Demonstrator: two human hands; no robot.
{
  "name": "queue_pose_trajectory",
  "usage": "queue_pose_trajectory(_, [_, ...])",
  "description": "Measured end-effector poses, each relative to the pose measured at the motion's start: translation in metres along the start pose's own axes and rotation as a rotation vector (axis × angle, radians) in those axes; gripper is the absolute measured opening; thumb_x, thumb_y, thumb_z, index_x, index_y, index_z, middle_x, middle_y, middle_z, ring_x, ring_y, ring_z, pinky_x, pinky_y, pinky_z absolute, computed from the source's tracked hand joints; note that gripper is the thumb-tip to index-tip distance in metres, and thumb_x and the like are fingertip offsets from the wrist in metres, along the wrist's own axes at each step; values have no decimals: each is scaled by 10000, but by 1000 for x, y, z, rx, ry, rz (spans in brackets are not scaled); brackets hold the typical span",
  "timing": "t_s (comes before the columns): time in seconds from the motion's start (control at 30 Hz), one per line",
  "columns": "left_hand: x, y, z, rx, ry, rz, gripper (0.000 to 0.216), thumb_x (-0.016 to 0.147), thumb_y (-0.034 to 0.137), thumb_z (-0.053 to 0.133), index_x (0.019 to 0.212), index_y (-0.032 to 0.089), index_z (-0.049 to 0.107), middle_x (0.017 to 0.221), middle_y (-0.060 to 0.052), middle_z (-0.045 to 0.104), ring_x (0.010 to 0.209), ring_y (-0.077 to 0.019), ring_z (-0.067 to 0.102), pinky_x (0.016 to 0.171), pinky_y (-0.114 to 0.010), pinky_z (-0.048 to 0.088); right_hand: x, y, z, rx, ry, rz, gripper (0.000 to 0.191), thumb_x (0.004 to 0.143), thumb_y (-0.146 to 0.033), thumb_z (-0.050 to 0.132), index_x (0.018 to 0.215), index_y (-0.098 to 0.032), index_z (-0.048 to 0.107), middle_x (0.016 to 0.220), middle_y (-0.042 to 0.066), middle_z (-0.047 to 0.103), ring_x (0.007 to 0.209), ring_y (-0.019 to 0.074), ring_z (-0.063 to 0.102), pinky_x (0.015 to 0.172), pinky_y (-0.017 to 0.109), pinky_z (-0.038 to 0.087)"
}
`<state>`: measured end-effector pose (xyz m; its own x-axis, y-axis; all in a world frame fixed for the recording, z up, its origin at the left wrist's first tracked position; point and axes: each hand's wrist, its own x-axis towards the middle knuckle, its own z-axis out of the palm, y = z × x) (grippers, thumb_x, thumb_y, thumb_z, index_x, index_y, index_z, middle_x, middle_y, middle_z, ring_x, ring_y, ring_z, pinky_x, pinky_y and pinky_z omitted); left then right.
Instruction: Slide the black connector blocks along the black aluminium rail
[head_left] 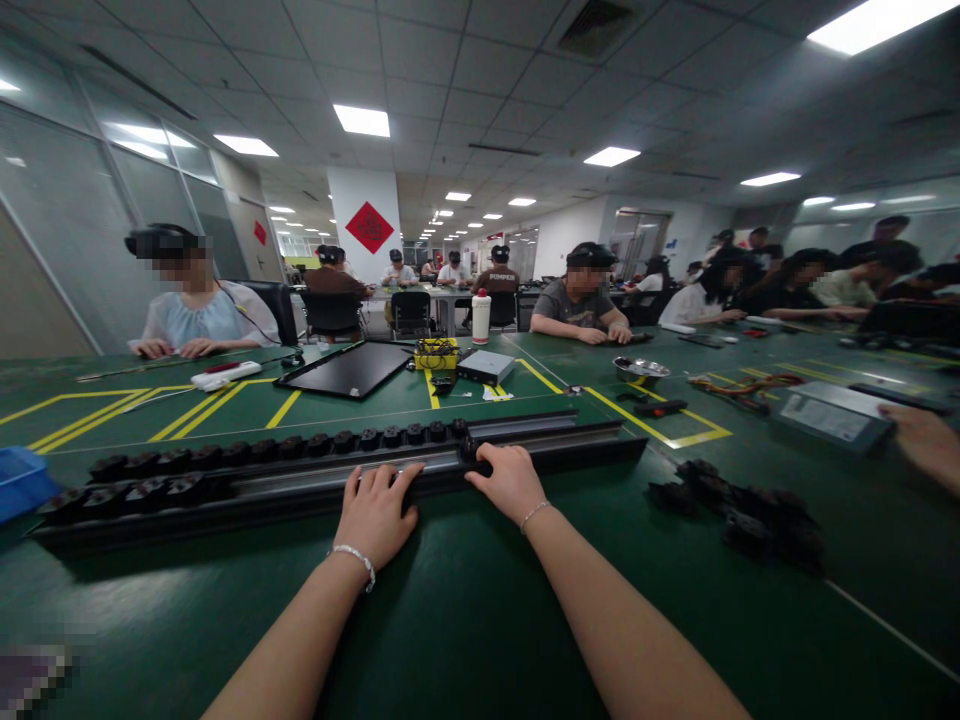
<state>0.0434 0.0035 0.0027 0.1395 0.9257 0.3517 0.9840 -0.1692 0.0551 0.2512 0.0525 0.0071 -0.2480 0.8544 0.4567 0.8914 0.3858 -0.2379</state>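
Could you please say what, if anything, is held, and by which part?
The right grip seems to hold a black piece by its right side; the left grip rests on the rail.

Head view: two long dark rails lie side by side on the green table (480, 610). Rear rail (517, 429) carries a row of black pieces (292, 447); front rail (300, 485) has a few more at its left end. Left hand (379, 512) lies over the front rail's near edge, fingers spread. Right hand (511, 482) has its fingertips at a single black piece (469, 450) — firmness of grip unclear. Loose black parts (772, 520) lie heaped at right; a blue bin (21, 485) stands at far left. Beyond the rails: dark panel (349, 368), grey box (487, 366), metal bowl (640, 369). Another person's hand (928, 435) touches a metal box (836, 413) at right.
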Motion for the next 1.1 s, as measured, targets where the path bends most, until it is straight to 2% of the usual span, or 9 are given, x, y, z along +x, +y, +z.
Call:
queue_pose_trajectory(0.3, [0, -1, 2, -4, 16, 1, 550, 728, 309, 507, 1272, 352, 437, 1092, -31, 559, 1092, -223, 451, 1054, -435, 132, -1, 1, 0, -5, 21, -3, 222, 710, -399, 663, 818, -225, 579, 786, 1, 649, 793, 168, 566, 781, 284, 319])
queue_pose_trajectory(0.67, [0, 1, -3, -10, -22, -16, 546, 736, 295, 494, 1277, 347, 434, 1110, -33, 553, 1108, -219, 446, 1065, -437, 119, 1, -1, -3, -48, -3, 16, 233, 701, -428, 665, 789, -237, 567, 734, -14, 647, 750, 171, 577, 726, 283, 335])
queue_pose_trajectory(1.1, [0, -1, -1, -5, -6, -6, 550, 735, 297, 500, 1279, 346, 433, 1101, -31, 552, 1095, -222, 447, 1061, -439, 125, -1, 2, 1, 3, 50, 3, 260, 690, -421, 681, 791, -209, 571, 761, 9, 640, 786, 168, 573, 885, 302, 329])
